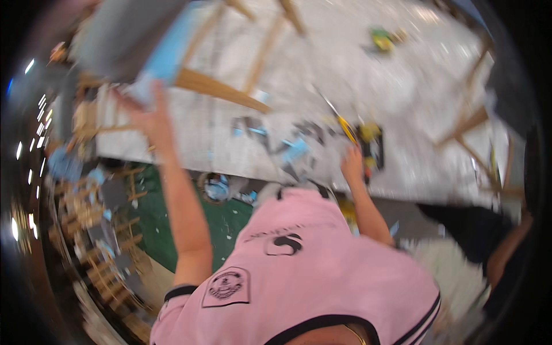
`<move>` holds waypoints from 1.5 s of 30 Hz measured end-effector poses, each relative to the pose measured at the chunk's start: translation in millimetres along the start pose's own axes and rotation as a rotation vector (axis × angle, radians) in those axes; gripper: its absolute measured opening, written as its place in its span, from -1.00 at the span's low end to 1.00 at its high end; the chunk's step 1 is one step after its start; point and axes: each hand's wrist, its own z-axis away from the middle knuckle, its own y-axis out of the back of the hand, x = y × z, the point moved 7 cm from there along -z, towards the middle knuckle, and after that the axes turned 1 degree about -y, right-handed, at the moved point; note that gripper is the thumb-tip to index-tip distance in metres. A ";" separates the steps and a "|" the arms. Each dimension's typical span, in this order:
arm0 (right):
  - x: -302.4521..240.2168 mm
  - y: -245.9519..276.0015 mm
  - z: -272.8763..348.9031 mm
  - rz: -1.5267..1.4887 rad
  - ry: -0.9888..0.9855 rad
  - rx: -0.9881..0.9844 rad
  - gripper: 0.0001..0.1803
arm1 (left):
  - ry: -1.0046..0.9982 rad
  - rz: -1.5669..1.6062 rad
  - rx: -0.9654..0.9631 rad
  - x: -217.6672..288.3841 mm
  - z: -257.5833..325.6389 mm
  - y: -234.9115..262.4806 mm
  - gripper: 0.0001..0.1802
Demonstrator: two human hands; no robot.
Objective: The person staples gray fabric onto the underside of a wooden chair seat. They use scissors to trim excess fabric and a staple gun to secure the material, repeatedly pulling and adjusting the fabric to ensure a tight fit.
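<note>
At the upper left, a chair with a grey padded seat [123,40] and wooden legs [218,89] lies tipped over, blurred by motion. Pale blue material [169,49] runs along the seat's side. My left hand [150,118] grips its near corner, thumb and fingers on either side of the blue. My right hand [352,164] is closed round the lower end of a yellow-handled tool [347,130]. The tool's long thin metal end points away to the upper left; blur hides its exact kind. Beside that hand sits a black-and-yellow object [372,141].
Blue and dark scraps [294,149] litter the white-covered table [230,155]. A yellow-green item [381,40] lies farther back. More wooden chair parts [468,126] stand right, near another person's arm [509,250]. Several chairs [109,230] crowd the left beside green flooring [158,224].
</note>
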 end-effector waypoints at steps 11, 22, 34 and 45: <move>-76.6 51.9 77.5 -0.635 0.035 -0.617 -0.83 | 0.218 0.085 -0.858 -114.5 368.9 -115.0 -0.37; -28.2 18.2 119.1 -0.450 0.318 -0.706 -0.56 | 0.342 -0.033 -1.621 -179.2 504.3 -110.3 -0.43; -10.4 13.7 106.9 -0.243 -0.033 -0.730 -0.41 | 0.344 0.103 -1.452 -127.9 465.0 -163.3 -0.46; 1.6 41.6 110.7 -0.285 -0.276 -0.624 -0.50 | 0.399 -0.043 -1.652 -163.9 505.0 -137.1 -0.51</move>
